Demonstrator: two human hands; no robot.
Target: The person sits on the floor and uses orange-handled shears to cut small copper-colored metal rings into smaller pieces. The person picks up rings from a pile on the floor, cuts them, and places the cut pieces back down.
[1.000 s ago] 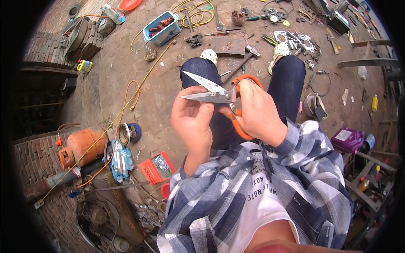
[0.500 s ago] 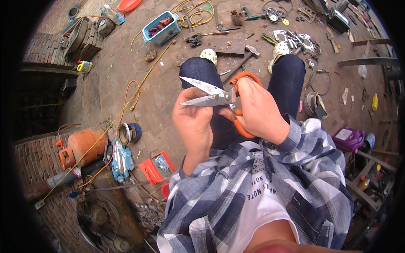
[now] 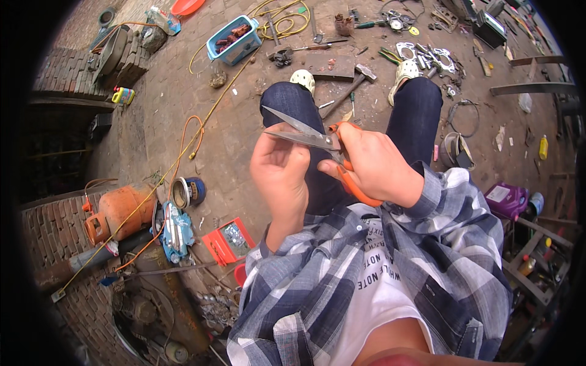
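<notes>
A pair of scissors (image 3: pixel 316 141) with grey metal blades and orange handles is held above my lap, its blades partly spread and pointing left. My right hand (image 3: pixel 379 163) is wrapped round the orange handles, covering much of the upper loop. At the lower blade, my left hand (image 3: pixel 282 177) has its fingers curled and its thumb bent in close, pinching the blade. The fingertips behind the metal are partly hidden. Both hands are over the gap between my knees, nearer the left thigh.
Beyond my feet lie a hammer (image 3: pixel 365 74), a flat metal block (image 3: pixel 329 66) and a blue bin (image 3: pixel 235 41) of reddish pieces. To the left are an orange gas cylinder (image 3: pixel 125 210), an open can (image 3: pixel 188 192) and a red box (image 3: pixel 228 241). A purple jug (image 3: pixel 506 200) stands right.
The scissors have turned: the lower blade's tip has risen toward the upper blade, narrowing the gap. The lower orange handle has swung down and right. My left hand stays nearly in place.
</notes>
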